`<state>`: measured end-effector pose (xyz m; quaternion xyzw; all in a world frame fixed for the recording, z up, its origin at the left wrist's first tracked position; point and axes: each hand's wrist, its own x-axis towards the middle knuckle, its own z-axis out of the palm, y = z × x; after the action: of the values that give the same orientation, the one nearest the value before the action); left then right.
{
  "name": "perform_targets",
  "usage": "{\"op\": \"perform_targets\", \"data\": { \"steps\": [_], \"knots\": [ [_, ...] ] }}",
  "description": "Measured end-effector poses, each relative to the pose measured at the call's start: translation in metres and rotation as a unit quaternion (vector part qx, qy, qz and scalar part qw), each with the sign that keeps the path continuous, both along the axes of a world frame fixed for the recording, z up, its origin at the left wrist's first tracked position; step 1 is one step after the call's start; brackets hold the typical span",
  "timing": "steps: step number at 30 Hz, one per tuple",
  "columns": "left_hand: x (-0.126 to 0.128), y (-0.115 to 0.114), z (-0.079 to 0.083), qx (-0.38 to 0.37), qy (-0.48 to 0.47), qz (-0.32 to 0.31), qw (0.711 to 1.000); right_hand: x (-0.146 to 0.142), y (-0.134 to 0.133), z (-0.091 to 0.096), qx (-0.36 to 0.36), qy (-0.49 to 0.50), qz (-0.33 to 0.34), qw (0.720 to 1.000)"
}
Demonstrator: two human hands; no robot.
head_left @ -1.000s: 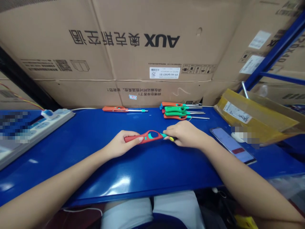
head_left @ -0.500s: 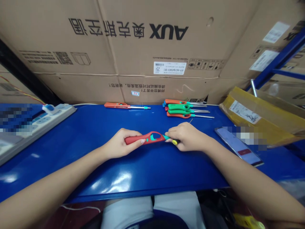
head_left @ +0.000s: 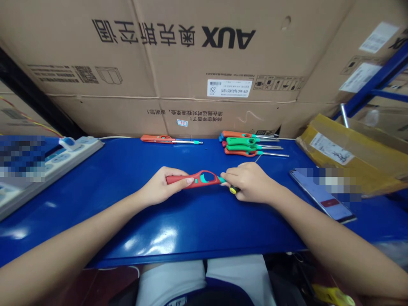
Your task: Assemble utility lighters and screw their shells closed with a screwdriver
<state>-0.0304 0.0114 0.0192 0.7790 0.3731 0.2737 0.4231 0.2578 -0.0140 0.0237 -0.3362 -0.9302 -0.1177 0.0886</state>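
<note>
My left hand (head_left: 161,187) is closed round the handle end of a red lighter (head_left: 199,179) with a teal trigger, held just above the blue table (head_left: 178,225). My right hand (head_left: 250,180) is closed at the lighter's teal front end and grips a small tool with a yellow tip (head_left: 234,190) under the fingers. The lighter's nozzle is hidden inside my right hand.
A stack of red and green lighters (head_left: 247,144) lies at the back right, a single red lighter (head_left: 165,139) at the back centre. A white power strip (head_left: 60,155) sits left, a phone (head_left: 321,195) and a yellow box (head_left: 353,153) right. Large cardboard boxes (head_left: 191,68) stand behind.
Both hands keep their hold on the lighter in the same spot. The view has shifted slightly; nothing on the table has moved.
</note>
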Motion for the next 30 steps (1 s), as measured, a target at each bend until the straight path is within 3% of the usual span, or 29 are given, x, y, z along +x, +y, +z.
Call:
{"op": "perform_targets", "data": {
  "steps": [5,11,14,18,21,30],
  "knots": [
    [0.002,0.004,-0.006,0.102,0.039,-0.027,0.994,0.008,0.012,0.0,0.023,0.002,-0.009,1.0],
    [-0.002,0.009,-0.007,0.28,0.096,-0.047,0.954,0.011,0.012,0.009,0.125,0.147,-0.061,0.979],
    [-0.002,0.016,-0.001,0.318,0.133,-0.04,0.938,0.003,0.002,0.013,0.151,0.177,-0.039,0.972],
    [0.008,0.035,0.011,0.314,0.172,-0.036,0.933,-0.012,-0.005,0.01,0.009,0.092,-0.01,0.996],
    [0.027,0.055,0.018,0.314,0.183,-0.051,0.93,-0.021,-0.003,0.003,-0.148,0.051,-0.058,0.986],
    [0.132,0.118,0.028,0.351,0.171,-0.084,0.917,-0.022,0.007,-0.014,-0.202,0.093,-0.096,0.97]
  ]
}}
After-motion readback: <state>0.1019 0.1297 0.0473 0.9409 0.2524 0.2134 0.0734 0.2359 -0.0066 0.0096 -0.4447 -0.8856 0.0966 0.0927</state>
